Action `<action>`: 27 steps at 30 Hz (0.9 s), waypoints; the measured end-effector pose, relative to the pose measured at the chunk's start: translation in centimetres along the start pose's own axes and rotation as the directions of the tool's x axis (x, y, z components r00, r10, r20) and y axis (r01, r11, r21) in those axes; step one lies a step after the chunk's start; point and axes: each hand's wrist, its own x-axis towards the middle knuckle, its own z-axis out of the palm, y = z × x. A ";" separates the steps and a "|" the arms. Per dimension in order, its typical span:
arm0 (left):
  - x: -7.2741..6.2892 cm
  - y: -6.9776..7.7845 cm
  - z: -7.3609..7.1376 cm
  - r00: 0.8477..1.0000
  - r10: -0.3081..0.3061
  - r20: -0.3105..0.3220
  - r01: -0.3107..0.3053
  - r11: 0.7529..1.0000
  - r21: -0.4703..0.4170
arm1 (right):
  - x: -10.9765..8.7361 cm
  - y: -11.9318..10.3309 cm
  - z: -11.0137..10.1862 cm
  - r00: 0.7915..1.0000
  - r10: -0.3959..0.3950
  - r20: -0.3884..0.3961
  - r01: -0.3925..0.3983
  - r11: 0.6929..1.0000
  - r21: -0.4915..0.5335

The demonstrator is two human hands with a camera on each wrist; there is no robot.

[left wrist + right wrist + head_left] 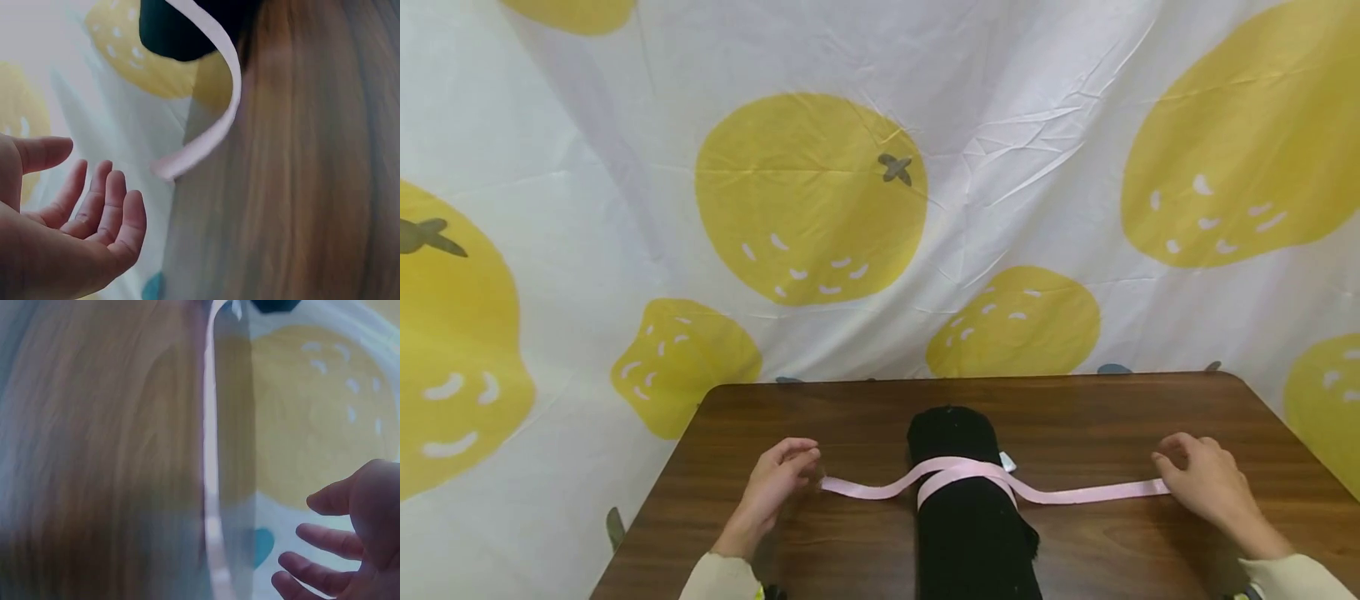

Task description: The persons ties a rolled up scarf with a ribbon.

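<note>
A black rolled cloth [973, 542] lies lengthwise on the table, with a pink ribbon [1090, 496] wrapped round it and crossed on top. The ribbon's two tails stretch out left and right over the wood. Beside the left tail's end is my left hand [775, 487]; the left wrist view shows its fingers relaxed and a gap between them and the ribbon [212, 134]. My right hand [1213, 492] hovers by the end of the right tail. In the right wrist view its fingers [331, 540] are loosely bent, apart from the ribbon [210, 437], holding nothing.
The brown wooden table [842, 567] has rounded far corners. Behind its far edge hangs a white cloth backdrop [1000, 75] printed with yellow fruit. A small white tag [1007, 462] sticks out at the roll's right side.
</note>
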 end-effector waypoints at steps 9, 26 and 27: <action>-0.4 3.6 3.0 0.990 0.128 0.059 -0.130 0.990 0.048 | 0.3 -6.1 0.6 0.989 -0.142 0.043 0.135 0.980 0.148; -1.0 6.0 10.7 0.859 0.329 0.393 -0.412 0.899 0.147 | 0.9 -14.2 4.5 0.891 -0.399 0.217 0.246 0.824 0.510; -1.0 5.9 11.0 0.856 0.335 0.393 -0.420 0.894 0.153 | 0.9 -14.3 4.6 0.889 -0.404 0.217 0.246 0.820 0.517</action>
